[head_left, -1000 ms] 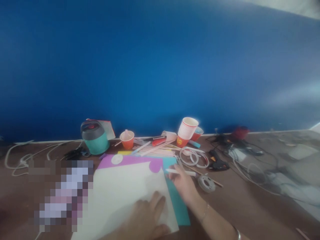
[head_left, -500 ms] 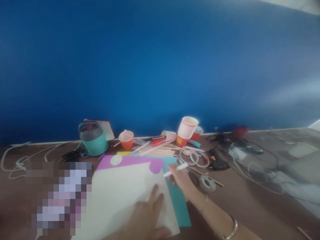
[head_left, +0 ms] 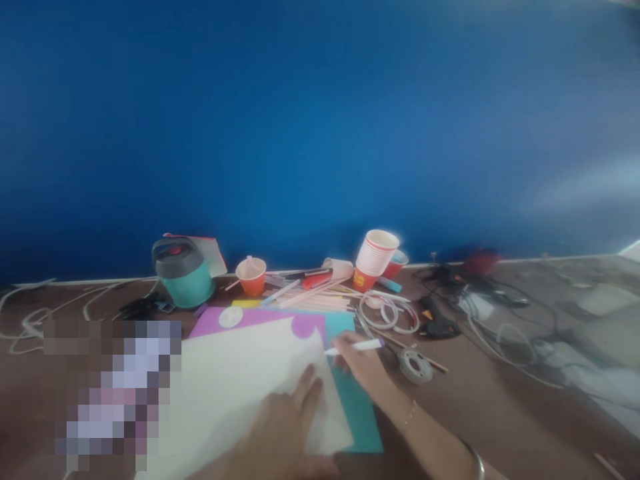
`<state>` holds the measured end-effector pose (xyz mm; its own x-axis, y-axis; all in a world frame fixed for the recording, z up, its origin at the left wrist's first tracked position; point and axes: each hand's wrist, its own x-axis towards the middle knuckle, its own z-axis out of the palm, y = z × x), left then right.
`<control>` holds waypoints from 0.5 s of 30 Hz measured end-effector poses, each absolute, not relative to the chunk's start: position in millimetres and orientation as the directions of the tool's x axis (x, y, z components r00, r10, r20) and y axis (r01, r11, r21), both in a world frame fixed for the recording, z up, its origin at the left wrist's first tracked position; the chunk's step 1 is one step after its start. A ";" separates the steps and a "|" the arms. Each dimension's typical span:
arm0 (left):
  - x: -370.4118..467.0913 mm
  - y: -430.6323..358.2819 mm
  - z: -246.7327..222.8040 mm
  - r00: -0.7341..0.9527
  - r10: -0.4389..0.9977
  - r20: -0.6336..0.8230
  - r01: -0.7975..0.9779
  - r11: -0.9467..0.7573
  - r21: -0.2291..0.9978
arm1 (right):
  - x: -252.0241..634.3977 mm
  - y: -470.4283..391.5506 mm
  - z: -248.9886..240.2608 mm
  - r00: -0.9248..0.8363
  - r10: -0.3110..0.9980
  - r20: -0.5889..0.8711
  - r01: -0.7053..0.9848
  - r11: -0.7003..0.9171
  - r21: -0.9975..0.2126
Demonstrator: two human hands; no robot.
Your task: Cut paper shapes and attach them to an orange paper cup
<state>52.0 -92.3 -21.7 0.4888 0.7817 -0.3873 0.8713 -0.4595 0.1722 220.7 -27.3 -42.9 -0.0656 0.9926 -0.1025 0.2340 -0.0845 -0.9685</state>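
Note:
My right hand (head_left: 357, 360) is closed around a white marker (head_left: 367, 345), its tip close to the right edge of a large white sheet of paper (head_left: 225, 380). On that sheet my left hand (head_left: 285, 420) lies flat with fingers stretched out. Beneath the white sheet are a purple sheet (head_left: 265, 321), a teal sheet (head_left: 360, 413) and a sliver of yellow sheet (head_left: 245, 304). A purple rounded patch (head_left: 303, 327) shows at the white sheet's upper right. A pale disc (head_left: 231, 317) rests on the purple sheet.
Behind the paper lie sticks (head_left: 315, 297), an orange paper cup (head_left: 251, 283) and stacked cups (head_left: 376, 257). A teal jug (head_left: 186, 280) stands left. Tape rolls (head_left: 379, 311), a clear spool (head_left: 416, 365), a glue gun (head_left: 439, 325) and cables are at right. A blurred patch covers the left front.
My right hand has shifted slightly down and left, and the marker has tipped flatter. The white sheet has slid a little to the upper left under my left hand.

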 end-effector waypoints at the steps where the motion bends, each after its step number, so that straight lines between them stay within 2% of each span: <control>1: 49.8 -90.0 -19.7 0.499 0.793 -0.351 0.867 -0.458 0.198 | 221.2 -27.4 -43.1 -0.063 0.992 -0.106 0.226 -0.089 -0.970; 4: 41.6 -83.0 -15.0 0.576 0.767 -0.284 0.815 -0.513 0.269 | 221.8 -27.3 -43.6 -0.062 0.992 -0.111 0.201 -0.097 -0.975; 9: 26.4 -76.1 -3.4 0.674 0.682 -0.283 0.736 -0.589 0.334 | 221.5 -26.2 -43.2 -0.082 0.991 -0.105 0.180 -0.089 -0.980; 15: 15.6 -74.4 7.7 0.715 0.650 -0.258 0.697 -0.637 0.330 | 221.4 -26.6 -39.4 -0.077 0.990 -0.117 0.191 -0.100 -0.976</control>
<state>15.6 -74.4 7.7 0.7152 0.6497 -0.2577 0.6971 -0.6367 0.3297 221.4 -26.6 -39.4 -0.0765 0.9902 -0.1168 0.1914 -0.1004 -0.9764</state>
